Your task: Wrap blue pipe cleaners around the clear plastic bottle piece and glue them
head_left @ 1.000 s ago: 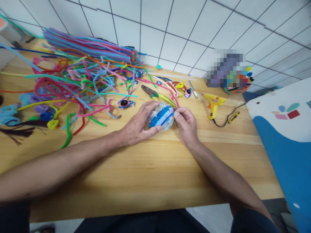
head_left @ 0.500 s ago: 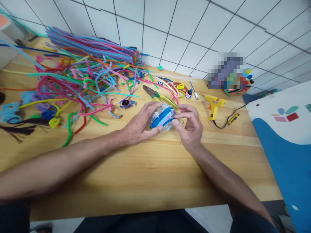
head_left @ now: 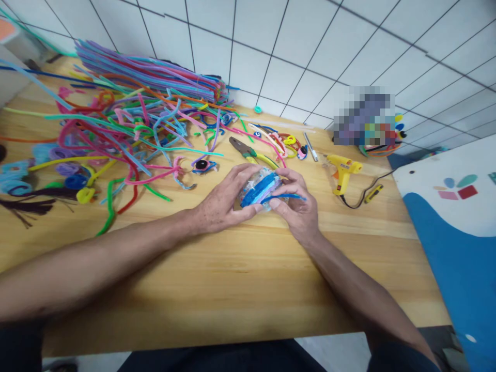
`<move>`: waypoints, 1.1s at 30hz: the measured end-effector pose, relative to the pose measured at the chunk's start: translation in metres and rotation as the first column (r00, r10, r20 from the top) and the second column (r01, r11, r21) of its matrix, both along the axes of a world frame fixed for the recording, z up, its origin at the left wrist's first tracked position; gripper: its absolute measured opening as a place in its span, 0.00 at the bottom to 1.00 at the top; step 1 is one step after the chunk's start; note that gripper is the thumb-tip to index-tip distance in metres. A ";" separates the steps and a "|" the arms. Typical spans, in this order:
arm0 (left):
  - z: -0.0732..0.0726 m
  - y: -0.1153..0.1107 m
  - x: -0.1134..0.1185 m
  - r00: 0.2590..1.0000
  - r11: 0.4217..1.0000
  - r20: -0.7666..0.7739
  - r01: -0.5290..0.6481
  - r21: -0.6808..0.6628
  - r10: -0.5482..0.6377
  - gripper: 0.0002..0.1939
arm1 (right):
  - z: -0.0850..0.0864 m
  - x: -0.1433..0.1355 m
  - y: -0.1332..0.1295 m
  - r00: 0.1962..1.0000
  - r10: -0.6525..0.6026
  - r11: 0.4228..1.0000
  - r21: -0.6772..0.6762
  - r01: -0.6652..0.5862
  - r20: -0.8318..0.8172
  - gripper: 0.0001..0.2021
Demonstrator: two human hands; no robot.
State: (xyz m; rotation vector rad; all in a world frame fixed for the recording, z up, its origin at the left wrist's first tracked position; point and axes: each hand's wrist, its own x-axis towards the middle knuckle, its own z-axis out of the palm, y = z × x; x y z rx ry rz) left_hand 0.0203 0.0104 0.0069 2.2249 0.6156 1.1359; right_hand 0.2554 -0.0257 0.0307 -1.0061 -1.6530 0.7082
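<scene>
Between my hands is a rounded, clear, crinkly object (head_left: 256, 192) wrapped with blue and lilac fuzzy bands; its exact kind I cannot make out. My left hand (head_left: 221, 204) grips it from the left, thumb along the lower edge and fingers over the top. A loose blue pipe cleaner (head_left: 289, 196) runs from the wrapping across to the right. On that side, my right hand (head_left: 299, 209) has its thumb and fingers closed around the pipe cleaner against the object. Its fingertips are partly hidden behind the object.
Pliers (head_left: 248, 151) lie just beyond my hands. A yellow glue gun (head_left: 344, 170) with a cord stands to the right, near a small yellow cutter (head_left: 373, 194). Tangled pipe cleaners (head_left: 135, 126) and a bundle (head_left: 151, 72) cover the left. A tiled wall (head_left: 256, 46) borders the back.
The loose blue pipe cleaner now sticks out to the right past my right thumb. My right hand has shifted slightly left and closed nearer the object; the left hand keeps its hold.
</scene>
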 end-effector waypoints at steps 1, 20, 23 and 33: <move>-0.001 0.000 0.000 1.000 1.000 0.004 0.002 0.007 -0.002 0.40 | 0.000 -0.001 -0.001 1.000 0.001 1.000 -0.004 -0.001 0.000 0.07; -0.003 0.000 0.002 1.000 0.999 -0.009 0.004 0.034 -0.004 0.41 | 0.001 -0.005 -0.005 0.999 -0.041 0.996 0.080 0.039 0.025 0.03; -0.004 -0.001 0.003 1.000 1.000 -0.014 0.002 0.028 -0.002 0.41 | -0.001 -0.007 -0.004 0.998 -0.059 0.996 0.068 0.058 0.005 0.04; -0.005 0.000 0.002 1.000 0.999 -0.010 0.017 0.035 -0.016 0.41 | -0.001 -0.008 -0.007 0.997 -0.070 0.997 0.042 0.070 -0.012 0.07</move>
